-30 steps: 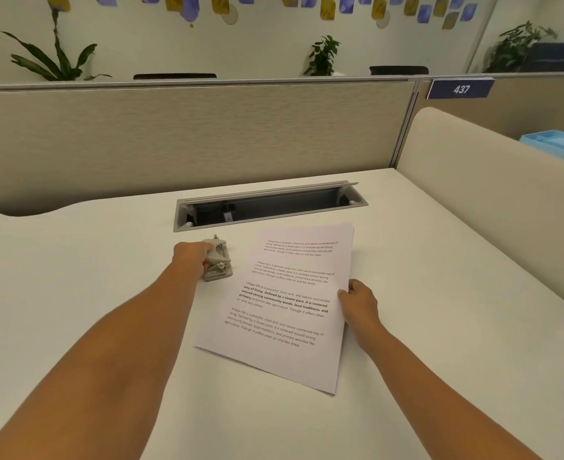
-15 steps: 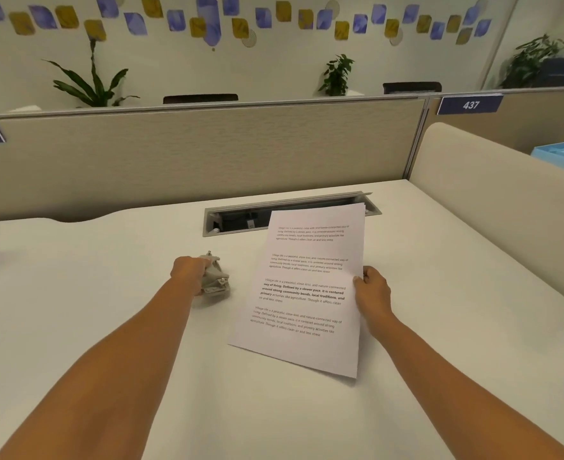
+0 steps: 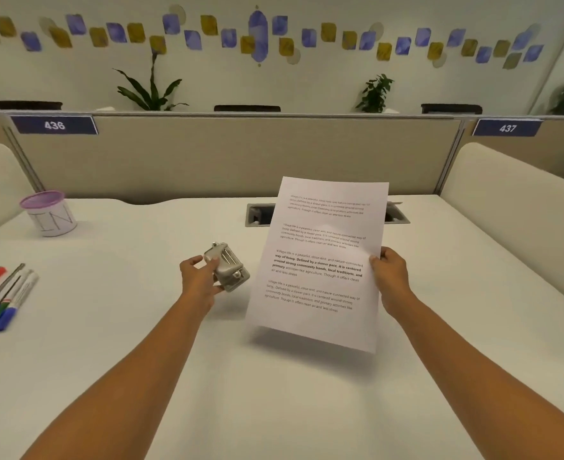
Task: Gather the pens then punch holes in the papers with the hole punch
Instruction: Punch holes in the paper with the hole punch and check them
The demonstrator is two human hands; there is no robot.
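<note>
The person's left hand is curled round a small grey hole punch, thumb on its top and fingers under its base, so the punch sits tilted with its mouth turned toward the paper; I cannot tell whether its base touches the desk. The right hand pinches the right edge of a printed sheet, thumb on the face, holding it up off the desk with its far end raised in front of the cable slot and a shadow beneath its near edge. To my eye that leaves the sheet's left edge free, just beside the punch, ready to be slid into it, so the punching step looks about to begin. Whether this is one sheet or several, I cannot say. The marker pens lie bunched together at the desk's far left, well apart from the purple-rimmed cup marked "IN".
</note>
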